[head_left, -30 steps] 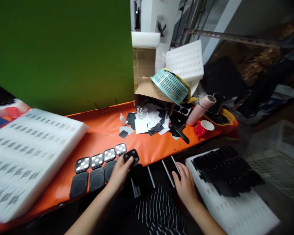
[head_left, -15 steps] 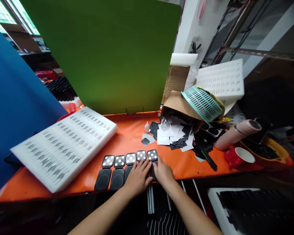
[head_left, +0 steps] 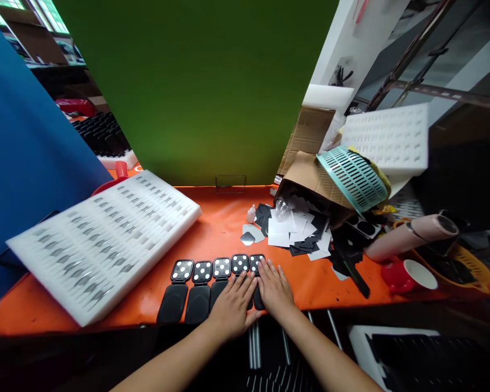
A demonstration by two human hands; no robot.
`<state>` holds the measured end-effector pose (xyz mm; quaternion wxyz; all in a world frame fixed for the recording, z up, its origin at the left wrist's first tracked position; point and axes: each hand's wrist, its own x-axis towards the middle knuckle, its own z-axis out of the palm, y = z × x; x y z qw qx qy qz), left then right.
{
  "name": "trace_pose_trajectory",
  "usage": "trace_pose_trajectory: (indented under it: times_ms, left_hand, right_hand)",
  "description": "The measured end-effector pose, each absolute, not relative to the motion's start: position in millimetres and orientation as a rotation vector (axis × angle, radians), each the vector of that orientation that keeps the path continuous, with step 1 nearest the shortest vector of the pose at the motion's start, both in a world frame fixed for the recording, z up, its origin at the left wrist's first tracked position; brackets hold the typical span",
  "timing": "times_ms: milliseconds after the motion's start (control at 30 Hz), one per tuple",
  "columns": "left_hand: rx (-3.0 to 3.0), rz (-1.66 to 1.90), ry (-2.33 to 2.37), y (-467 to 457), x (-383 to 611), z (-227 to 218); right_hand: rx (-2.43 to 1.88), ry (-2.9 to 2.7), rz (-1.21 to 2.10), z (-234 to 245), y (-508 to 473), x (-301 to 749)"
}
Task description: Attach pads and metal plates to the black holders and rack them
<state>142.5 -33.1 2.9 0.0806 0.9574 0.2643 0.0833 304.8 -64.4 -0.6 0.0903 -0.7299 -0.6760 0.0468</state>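
Observation:
Several open black compact cases (head_left: 202,271) lie in a row on the orange table (head_left: 155,288), each with a white-dotted square top half and a plain black lower half. My left hand (head_left: 231,307) lies flat, fingers spread, over the lower halves at the right end of the row. Beside it, my right hand (head_left: 274,288) rests flat on the rightmost case (head_left: 255,262), fingers stretched out. Neither hand holds anything.
A white foam tray (head_left: 102,239) with slots lies at the left. A tipped cardboard box (head_left: 306,174) spills black and white square pieces (head_left: 294,231). A teal basket (head_left: 353,177), pink tube (head_left: 408,237) and red cup (head_left: 408,275) stand right. Green (head_left: 196,87) and blue panels stand behind.
A second ago my left hand set a case at the row's end while my right hand was off by the lower tray. Both hands now lie flat on the row's right end.

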Motion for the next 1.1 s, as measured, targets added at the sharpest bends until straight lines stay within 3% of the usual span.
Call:
trace_pose_trajectory:
  times_ms: [167,367,467,733,1100]
  left_hand:
    - [2.835,0.242,0.805,-33,143,5]
    - [2.789,0.233,0.837,-33,141,8]
    - [2.764,0.221,0.850,-34,140,10]
    - [2.713,0.218,0.857,-32,140,17]
    - [2.763,0.227,0.825,-31,145,18]
  right_hand:
    - [-2.002,-1.830,0.320,16,-40,313]
    - [-1.357,-0.464,1.286,36,70,319]
    - [-1.222,-0.307,1.439,39,120,312]
    - [-1.164,-0.346,1.427,40,109,318]
    - [-1.411,-0.546,0.876,3,13,328]
